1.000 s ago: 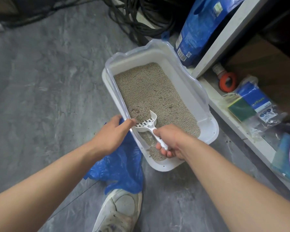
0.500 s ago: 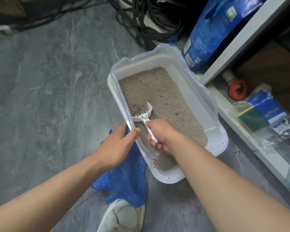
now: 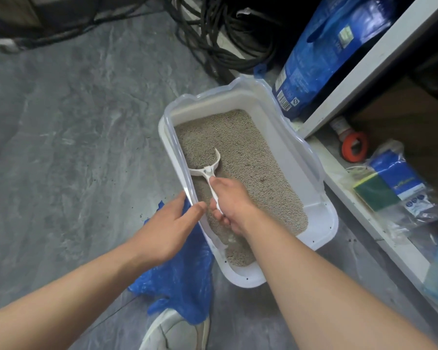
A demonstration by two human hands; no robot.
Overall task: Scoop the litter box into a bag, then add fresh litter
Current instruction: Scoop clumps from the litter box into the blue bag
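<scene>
Two hands at the litter box (image 3: pixel 321 218) on the grey floor (image 3: pixel 61 147): right hand (image 3: pixel 234 203) grips the white scoop (image 3: pixel 206 168), head down in litter by the left wall; left hand (image 3: pixel 170 228) pinches the box's left rim. Blue bag (image 3: pixel 182 279) crumpled beside that edge.

Blue litter bag (image 3: pixel 324 54) — barcode only; its print is illegible.

- A white litter box (image 3: pixel 321 218) with a clear rim sits on the grey floor, holding tan litter (image 3: pixel 253 178).
- A white slotted scoop (image 3: pixel 208 168) digs into the litter near the left wall.
- A crumpled blue bag (image 3: pixel 182 281) lies beside the box.
- A blue litter sack (image 3: pixel 321 54) stands upright behind it.
</scene>
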